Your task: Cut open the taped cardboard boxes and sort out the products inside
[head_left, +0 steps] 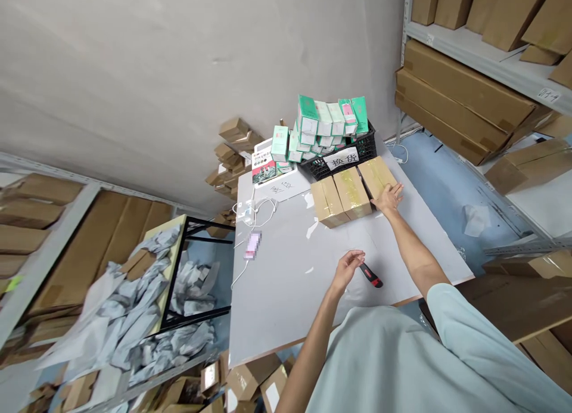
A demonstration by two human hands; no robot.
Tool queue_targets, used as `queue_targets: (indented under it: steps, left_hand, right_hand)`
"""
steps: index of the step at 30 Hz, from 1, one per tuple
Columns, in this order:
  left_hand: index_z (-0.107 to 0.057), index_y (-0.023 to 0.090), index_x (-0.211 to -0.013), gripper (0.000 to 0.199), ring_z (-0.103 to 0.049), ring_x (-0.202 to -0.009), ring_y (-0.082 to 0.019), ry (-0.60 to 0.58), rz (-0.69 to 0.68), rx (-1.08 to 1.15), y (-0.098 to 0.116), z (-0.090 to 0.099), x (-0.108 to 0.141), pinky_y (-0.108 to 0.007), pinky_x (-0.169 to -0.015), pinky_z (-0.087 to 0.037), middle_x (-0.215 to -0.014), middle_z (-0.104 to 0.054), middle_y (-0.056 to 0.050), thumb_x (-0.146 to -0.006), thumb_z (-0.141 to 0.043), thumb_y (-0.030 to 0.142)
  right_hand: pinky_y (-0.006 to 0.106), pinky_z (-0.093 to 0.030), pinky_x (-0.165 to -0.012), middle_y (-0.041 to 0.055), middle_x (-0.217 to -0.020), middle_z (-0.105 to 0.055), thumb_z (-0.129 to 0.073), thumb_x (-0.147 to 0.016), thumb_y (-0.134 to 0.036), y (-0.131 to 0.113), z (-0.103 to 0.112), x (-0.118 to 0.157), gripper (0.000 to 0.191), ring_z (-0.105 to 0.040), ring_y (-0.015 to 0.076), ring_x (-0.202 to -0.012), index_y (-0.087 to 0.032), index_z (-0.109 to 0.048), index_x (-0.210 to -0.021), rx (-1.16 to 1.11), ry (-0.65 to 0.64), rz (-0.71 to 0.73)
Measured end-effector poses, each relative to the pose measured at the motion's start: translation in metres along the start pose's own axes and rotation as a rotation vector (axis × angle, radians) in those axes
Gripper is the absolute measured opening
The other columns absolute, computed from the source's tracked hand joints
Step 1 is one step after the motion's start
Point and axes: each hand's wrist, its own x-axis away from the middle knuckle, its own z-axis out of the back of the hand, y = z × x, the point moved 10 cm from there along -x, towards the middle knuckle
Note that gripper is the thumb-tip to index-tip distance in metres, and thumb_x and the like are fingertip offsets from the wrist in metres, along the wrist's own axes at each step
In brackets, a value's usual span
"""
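My right hand spans the near end of a taped cardboard box, thumb at its left side and fingers at its right. Two more boxes stand in a row to its left: a middle cardboard box with yellowish tape and a left cardboard box. Lower down, my left hand hovers over the table, fingers loosely bent, with no object visible in it. A black and red box cutter lies on the table just right of its fingertips.
Behind the boxes, a black crate and a white bin hold green and white boxes. A phone, cables and a power strip lie left on the table. Shelves of cartons flank it.
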Motion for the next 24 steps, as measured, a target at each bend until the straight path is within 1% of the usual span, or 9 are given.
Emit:
queue_targets:
  steps: [4, 8, 11, 14, 16, 18, 20, 22, 24]
  left_hand:
    - [-0.085, 0.023, -0.115, 0.053, -0.079, -0.123, -0.035, 0.032, -0.011, 0.005, 0.004, 0.023, 0.014, -0.051, -0.116, -0.058, -0.13, -0.085, -0.016, -0.076, -0.095, 0.059]
    - [-0.086, 0.024, -0.114, 0.048, -0.079, -0.125, -0.035, 0.097, -0.04, 0.038, 0.005, 0.053, 0.032, -0.049, -0.115, -0.057, -0.131, -0.085, -0.015, -0.077, -0.094, 0.054]
    - [-0.086, 0.025, -0.115, 0.048, -0.079, -0.127, -0.037, 0.125, -0.031, 0.078, -0.005, 0.073, 0.045, -0.05, -0.115, -0.057, -0.135, -0.084, -0.015, -0.078, -0.094, 0.055]
    - [-0.086, 0.025, -0.116, 0.051, -0.079, -0.128, -0.038, 0.156, -0.013, 0.115, -0.02, 0.099, 0.055, -0.051, -0.117, -0.057, -0.136, -0.084, -0.015, -0.078, -0.095, 0.058]
    - [-0.085, 0.024, -0.118, 0.054, -0.079, -0.127, -0.037, 0.189, -0.027, 0.148, -0.029, 0.12, 0.059, -0.052, -0.117, -0.057, -0.137, -0.083, -0.016, -0.078, -0.096, 0.059]
    - [-0.083, 0.024, -0.122, 0.056, -0.079, -0.126, -0.036, 0.228, -0.054, 0.187, -0.037, 0.146, 0.061, -0.053, -0.116, -0.059, -0.139, -0.082, -0.016, -0.079, -0.096, 0.057]
    - [-0.081, 0.025, -0.129, 0.055, -0.078, -0.128, -0.035, 0.27, -0.081, 0.225, -0.043, 0.173, 0.062, -0.054, -0.116, -0.06, -0.144, -0.08, -0.016, -0.084, -0.094, 0.053]
    - [-0.079, 0.026, -0.137, 0.052, -0.074, -0.137, -0.035, 0.32, -0.117, 0.252, -0.046, 0.203, 0.064, -0.054, -0.12, -0.058, -0.15, -0.077, -0.015, -0.091, -0.091, 0.047]
    - [-0.077, 0.026, -0.141, 0.049, -0.068, -0.148, -0.035, 0.39, -0.168, 0.25, -0.047, 0.236, 0.069, -0.054, -0.127, -0.053, -0.156, -0.073, -0.015, -0.097, -0.088, 0.045]
  right_hand:
    - [0.068, -0.03, -0.135, 0.0468, -0.183, -0.011, -0.105, -0.067, -0.054, 0.006, 0.014, 0.003, 0.117, -0.014, 0.0531, -0.174, -0.008, -0.041, -0.154, -0.056, 0.023, 0.015]
    - [0.069, -0.034, -0.13, 0.0446, -0.17, -0.033, -0.1, -0.065, -0.042, 0.038, 0.042, 0.031, 0.108, -0.03, 0.0538, -0.163, -0.006, -0.045, -0.151, -0.073, 0.156, -0.024]
    - [0.073, -0.029, -0.131, 0.0396, -0.162, -0.043, -0.093, -0.066, -0.037, 0.069, 0.067, 0.09, 0.1, -0.037, 0.0533, -0.157, -0.008, -0.045, -0.15, -0.031, 0.3, 0.016]
    - [0.078, -0.029, -0.13, 0.0333, -0.161, -0.045, -0.09, -0.07, -0.045, 0.091, 0.087, 0.176, 0.097, -0.038, 0.0544, -0.156, -0.014, -0.045, -0.151, -0.011, 0.389, 0.128]
    - [0.078, -0.029, -0.131, 0.0312, -0.164, -0.041, -0.09, -0.073, -0.051, 0.093, 0.091, 0.235, 0.097, -0.036, 0.0539, -0.159, -0.017, -0.046, -0.152, 0.022, 0.385, 0.212]
    - [0.077, -0.031, -0.133, 0.0286, -0.166, -0.041, -0.09, -0.077, -0.055, 0.084, 0.082, 0.284, 0.096, -0.036, 0.052, -0.162, -0.02, -0.046, -0.154, 0.041, 0.32, 0.284]
    - [0.074, -0.032, -0.135, 0.027, -0.167, -0.041, -0.09, -0.079, -0.057, 0.066, 0.059, 0.32, 0.094, -0.036, 0.0498, -0.163, -0.022, -0.046, -0.155, 0.038, 0.211, 0.328]
    - [0.07, -0.034, -0.137, 0.026, -0.17, -0.042, -0.093, -0.079, -0.057, 0.041, 0.023, 0.344, 0.095, -0.036, 0.0479, -0.166, -0.023, -0.048, -0.156, 0.024, 0.072, 0.357]
    - [0.066, -0.034, -0.139, 0.0251, -0.174, -0.04, -0.096, -0.078, -0.055, 0.009, -0.022, 0.362, 0.098, -0.033, 0.0467, -0.17, -0.024, -0.049, -0.158, 0.018, -0.082, 0.407]
